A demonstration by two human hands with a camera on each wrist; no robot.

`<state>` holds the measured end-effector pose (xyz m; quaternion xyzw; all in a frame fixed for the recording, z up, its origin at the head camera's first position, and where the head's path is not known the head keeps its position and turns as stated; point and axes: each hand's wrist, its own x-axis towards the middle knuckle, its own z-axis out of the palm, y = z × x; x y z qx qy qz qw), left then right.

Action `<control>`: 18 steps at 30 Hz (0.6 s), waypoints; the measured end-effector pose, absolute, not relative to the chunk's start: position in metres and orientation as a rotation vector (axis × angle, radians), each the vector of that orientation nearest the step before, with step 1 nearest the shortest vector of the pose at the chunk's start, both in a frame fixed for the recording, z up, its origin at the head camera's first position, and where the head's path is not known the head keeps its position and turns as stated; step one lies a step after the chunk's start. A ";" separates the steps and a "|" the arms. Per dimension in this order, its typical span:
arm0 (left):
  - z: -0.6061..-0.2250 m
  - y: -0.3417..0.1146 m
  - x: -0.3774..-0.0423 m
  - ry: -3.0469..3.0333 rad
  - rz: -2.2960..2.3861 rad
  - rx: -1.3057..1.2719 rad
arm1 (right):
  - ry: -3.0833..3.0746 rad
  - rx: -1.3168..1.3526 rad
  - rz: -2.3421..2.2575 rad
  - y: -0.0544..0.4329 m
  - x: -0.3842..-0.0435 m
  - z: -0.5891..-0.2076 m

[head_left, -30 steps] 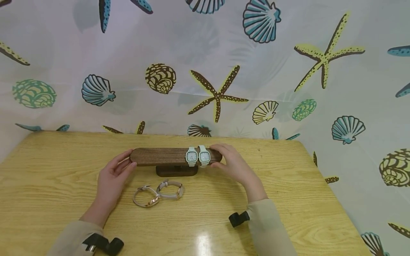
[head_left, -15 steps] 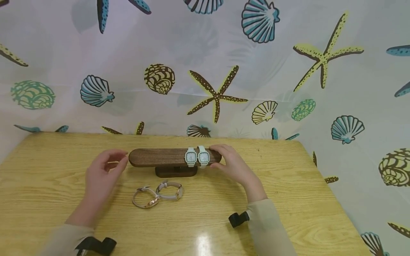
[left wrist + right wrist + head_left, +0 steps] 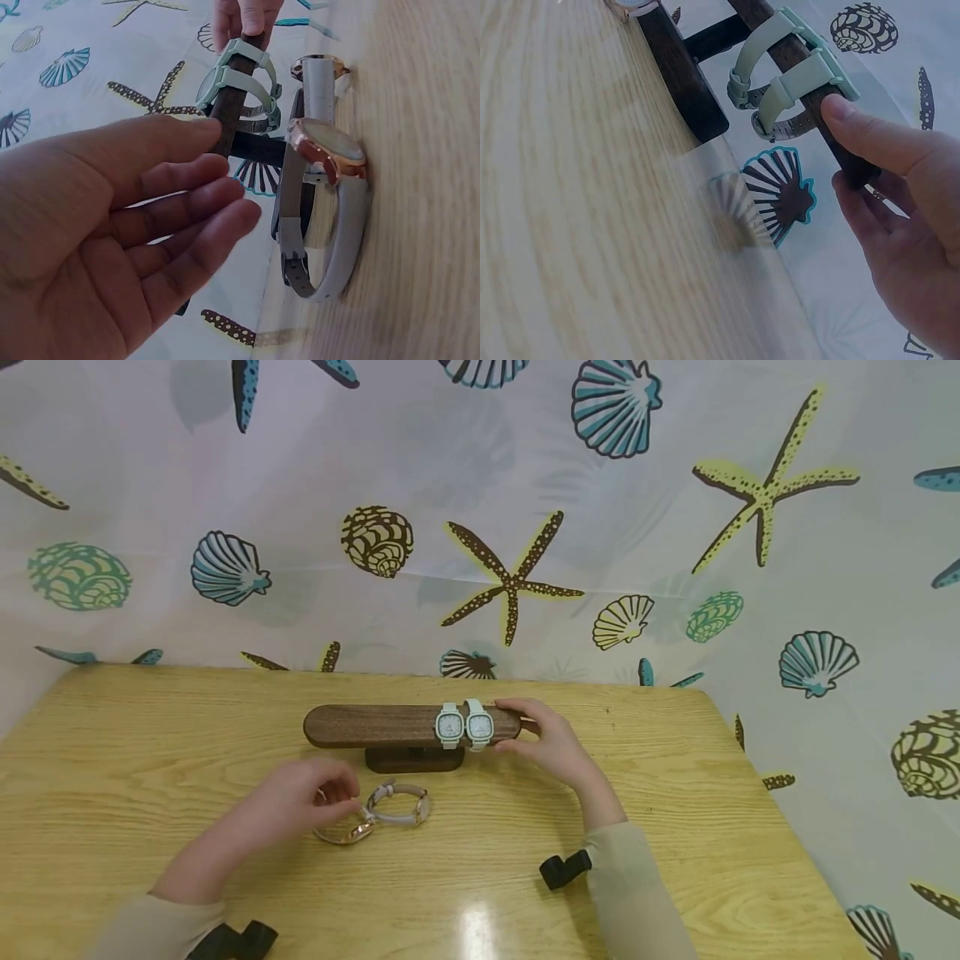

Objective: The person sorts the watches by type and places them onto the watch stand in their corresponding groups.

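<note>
A dark wooden watch stand [image 3: 367,727] has two pale green square watches, the left watch [image 3: 449,725] and the right watch [image 3: 479,727], strapped round its bar near the right end. My right hand [image 3: 551,745] grips that end, thumb in front and fingers behind. On the table before the stand lie two buckled watches with pale straps and rose-gold cases, one watch [image 3: 422,808] behind the other watch [image 3: 354,835]. My left hand [image 3: 300,797] hovers over the nearer one, partly hiding it. In the left wrist view its relaxed fingers [image 3: 217,232] hold nothing, beside that watch's strap [image 3: 354,225].
The wooden table [image 3: 675,827] ends at a white curtain [image 3: 315,460] with shell and starfish prints, along the back and right side. The stand's base [image 3: 415,760] sits just behind the loose watches. Black wrist mounts sit on both sleeves.
My left hand has let go of the stand's left end, drawn back, then moved right and nearer to the loose watches. The right hand keeps its grip, and the stand stays put.
</note>
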<state>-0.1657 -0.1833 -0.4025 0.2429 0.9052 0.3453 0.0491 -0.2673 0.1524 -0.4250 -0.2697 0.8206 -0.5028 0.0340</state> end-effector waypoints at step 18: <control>-0.420 -0.173 -0.163 2.684 0.931 0.778 | 2.532 -0.827 -1.530 0.146 -0.246 -0.395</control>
